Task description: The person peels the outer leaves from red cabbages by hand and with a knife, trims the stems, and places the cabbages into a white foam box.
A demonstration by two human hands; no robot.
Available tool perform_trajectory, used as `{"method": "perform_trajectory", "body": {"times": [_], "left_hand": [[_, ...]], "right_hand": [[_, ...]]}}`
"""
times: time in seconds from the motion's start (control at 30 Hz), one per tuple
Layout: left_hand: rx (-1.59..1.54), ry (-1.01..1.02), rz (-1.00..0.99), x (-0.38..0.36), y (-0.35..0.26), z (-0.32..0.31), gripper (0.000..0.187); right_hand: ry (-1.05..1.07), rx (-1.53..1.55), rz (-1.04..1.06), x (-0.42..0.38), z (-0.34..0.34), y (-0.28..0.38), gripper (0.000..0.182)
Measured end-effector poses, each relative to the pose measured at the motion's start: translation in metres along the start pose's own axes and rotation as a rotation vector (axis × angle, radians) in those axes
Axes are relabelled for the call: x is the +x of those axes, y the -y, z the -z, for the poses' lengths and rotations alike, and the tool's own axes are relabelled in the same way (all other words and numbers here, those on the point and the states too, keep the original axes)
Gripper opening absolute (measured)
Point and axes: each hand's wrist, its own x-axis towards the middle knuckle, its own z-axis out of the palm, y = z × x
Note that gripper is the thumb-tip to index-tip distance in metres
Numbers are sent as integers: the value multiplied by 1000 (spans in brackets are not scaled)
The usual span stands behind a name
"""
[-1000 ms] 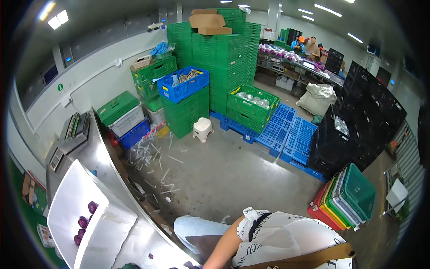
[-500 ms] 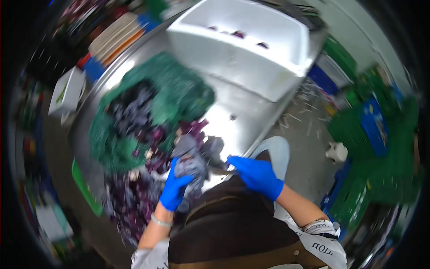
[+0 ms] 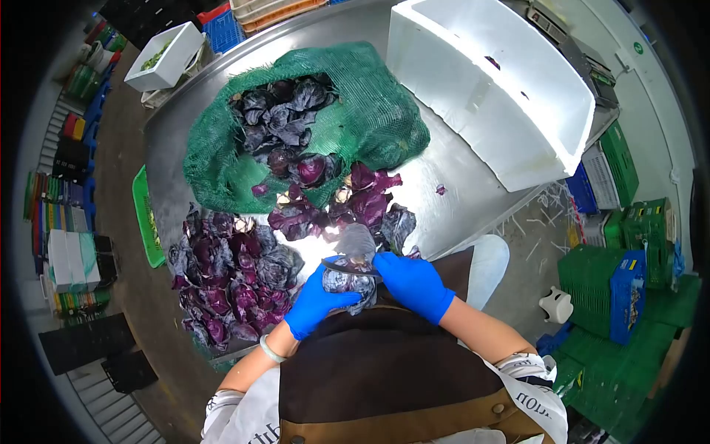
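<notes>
Both of my hands wear blue gloves and meet in front of my dark apron. My left hand [image 3: 313, 305] is closed around a red cabbage [image 3: 349, 287] from its left side. Gripped in my right hand [image 3: 416, 287] is a knife [image 3: 342, 269], whose blade lies across the upper part of the cabbage; its handle is hidden in the glove. Loose purple leaves [image 3: 370, 206] and cut pieces lie just beyond my hands. A green mesh bag [image 3: 396, 122], open on its near-left side, holds several dark red cabbages [image 3: 277, 118]. More purple heads and leaves [image 3: 233, 288] are heaped at left.
A white foam box [image 3: 462, 92] stands at the back right of the metal table [image 3: 473, 181], with purple scraps inside. Green crates [image 3: 592, 277] and a small white stool [image 3: 556, 304] are on the floor at right. A green tray [image 3: 146, 218] sits beyond the table's left edge.
The view has turned and sharpened. My hands are closer together, and the knife blade now crosses the cabbage. My left hand still holds the cabbage, and my right hand the knife.
</notes>
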Motion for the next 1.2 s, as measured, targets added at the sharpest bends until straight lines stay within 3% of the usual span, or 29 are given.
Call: {"method": "perform_trajectory", "body": {"times": [0.17, 0.2, 0.3, 0.33, 0.4, 0.5, 0.57, 0.6, 0.67, 0.73, 0.77, 0.8, 0.9, 0.93, 1.03, 1.07, 1.17, 1.2], "left_hand": [[-38, 16, 86, -5, -4, 4, 71], [-182, -17, 135, -1, 7, 14, 73], [277, -60, -367, -17, -19, 25, 77], [418, -139, -462, -18, -34, 22, 84], [409, -317, -407, -15, -33, 16, 93], [443, -232, -590, 13, -20, 24, 102], [126, -182, -518, 17, -22, 9, 101], [292, -240, -508, 16, -25, 8, 94], [-136, -187, -357, 13, -23, 7, 81], [-565, -57, -177, 17, -5, 28, 68], [-690, -42, -144, 20, -4, 34, 72], [-613, -50, -178, 17, -4, 38, 75], [-406, -89, -225, 13, -17, 36, 81], [-340, -100, -233, 14, -19, 34, 83], [-70, 2, -198, 21, -25, 27, 86], [42, -43, -296, 21, -33, 17, 89], [-130, -289, -384, 27, -30, 1, 88], [-222, -303, -385, 23, -32, -6, 82]], "right_hand": [[38, 16, -66, 0, -29, -7, 19], [75, -16, -89, 1, -36, -15, 18], [457, -14, -391, -25, -79, -97, 26], [303, 198, -322, -8, -68, -96, 28], [41, 674, -223, 6, -28, -36, 32], [180, 1501, -526, 47, 11, 6, 61], [-187, 1255, -251, 56, -7, 18, 62], [-141, 1294, -351, 52, -7, 17, 62], [-44, 1373, -549, 47, 0, 17, 60], [-52, 1231, -618, 39, -2, 2, 59], [-55, 1158, -649, 36, -7, -7, 58], [-367, 712, -356, 31, -18, -11, 57], [-242, 683, -296, 27, 9, -10, 61], [-61, 876, -383, 29, 18, -3, 66], [-213, 720, -121, 42, 11, 13, 70], [-315, 748, -71, 50, 0, 10, 70], [88, 1401, -567, 57, 2, -1, 73], [-35, 1442, -576, 59, 2, 4, 61]]}}
